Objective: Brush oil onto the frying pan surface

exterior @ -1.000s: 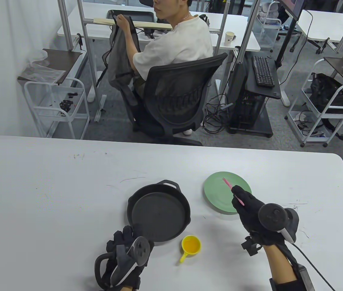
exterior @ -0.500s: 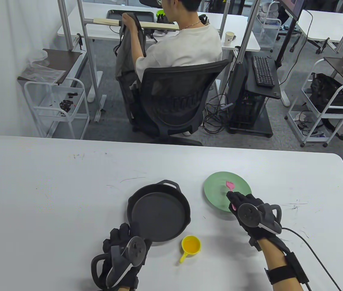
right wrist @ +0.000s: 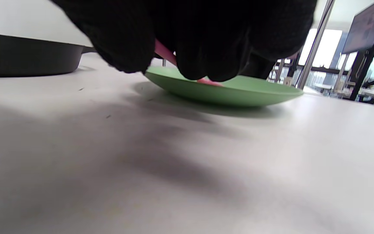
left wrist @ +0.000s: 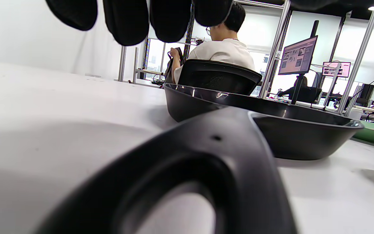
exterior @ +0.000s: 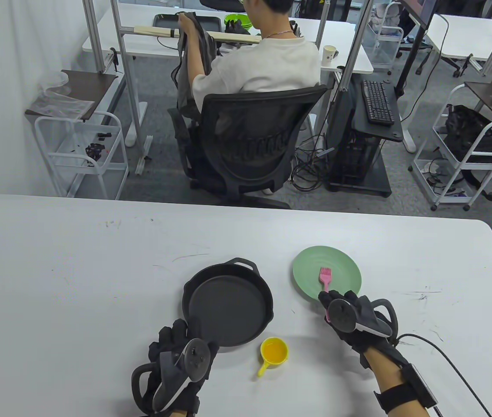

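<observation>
Early stage: right hand (exterior: 350, 319) clamps pink silicone brush (exterior: 325, 278) lying on green round plate (exterior: 346, 271); yellow oil cup (exterior: 274, 351) undipped, black cast-iron pan (exterior: 227, 304) looks unoiled; left hand (exterior: 181, 360) fingers apart above the handle.

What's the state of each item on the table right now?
frying pan: upright on table, nothing in it.
yellow cup: upright, holds oil.
green plate: flat on table.
pink brush: bristle end over plate.
right hand: holds brush handle.
left hand: at pan handle; grip hidden.

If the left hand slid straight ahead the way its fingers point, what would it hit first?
Probably the frying pan: the left hand sits at its near rim, fingers aimed at it. Whether they already touch the rim is unclear.
</observation>
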Available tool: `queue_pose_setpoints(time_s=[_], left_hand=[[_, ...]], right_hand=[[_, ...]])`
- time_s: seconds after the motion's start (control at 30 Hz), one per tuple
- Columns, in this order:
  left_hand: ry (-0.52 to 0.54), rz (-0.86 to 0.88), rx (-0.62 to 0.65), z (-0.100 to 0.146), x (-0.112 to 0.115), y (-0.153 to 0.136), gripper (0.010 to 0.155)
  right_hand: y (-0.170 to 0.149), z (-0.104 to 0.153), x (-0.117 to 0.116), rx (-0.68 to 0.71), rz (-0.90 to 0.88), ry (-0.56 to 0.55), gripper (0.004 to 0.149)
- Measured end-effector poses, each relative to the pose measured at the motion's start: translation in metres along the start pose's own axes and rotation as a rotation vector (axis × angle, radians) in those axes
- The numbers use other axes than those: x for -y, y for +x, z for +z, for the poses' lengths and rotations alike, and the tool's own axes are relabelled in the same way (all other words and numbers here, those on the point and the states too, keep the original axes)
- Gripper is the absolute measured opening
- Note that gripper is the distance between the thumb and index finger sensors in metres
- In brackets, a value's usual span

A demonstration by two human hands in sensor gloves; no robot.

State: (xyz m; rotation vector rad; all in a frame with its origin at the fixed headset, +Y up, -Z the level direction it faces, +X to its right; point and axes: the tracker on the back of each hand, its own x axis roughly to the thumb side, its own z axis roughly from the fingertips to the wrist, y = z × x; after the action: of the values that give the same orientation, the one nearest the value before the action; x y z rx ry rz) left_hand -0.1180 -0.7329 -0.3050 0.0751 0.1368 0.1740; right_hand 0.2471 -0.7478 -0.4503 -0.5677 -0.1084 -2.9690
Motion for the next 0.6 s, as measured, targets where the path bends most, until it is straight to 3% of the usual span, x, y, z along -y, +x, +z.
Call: queue_pose_setpoints(time_s=[0.2, 0.43, 0.6], left_hand=[[-0.013, 0.0, -0.002, -0.001, 0.001, 0.0, 0.078], [-0.034, -0.002, 0.018, -0.002, 0.002, 0.001, 0.08], [-0.056, -0.013, 0.049, -0.004, 0.003, 0.004, 0.082]], right_hand=[[-0.002, 0.005, 0.0, -0.076, 0.032, 0.14, 0.068], [-0.012, 0.033, 0.01, -0.133, -0.043, 0.023, 0.067], [-0.018, 0.065, 0.019, -0.183, -0.251, -0.11, 0.068]])
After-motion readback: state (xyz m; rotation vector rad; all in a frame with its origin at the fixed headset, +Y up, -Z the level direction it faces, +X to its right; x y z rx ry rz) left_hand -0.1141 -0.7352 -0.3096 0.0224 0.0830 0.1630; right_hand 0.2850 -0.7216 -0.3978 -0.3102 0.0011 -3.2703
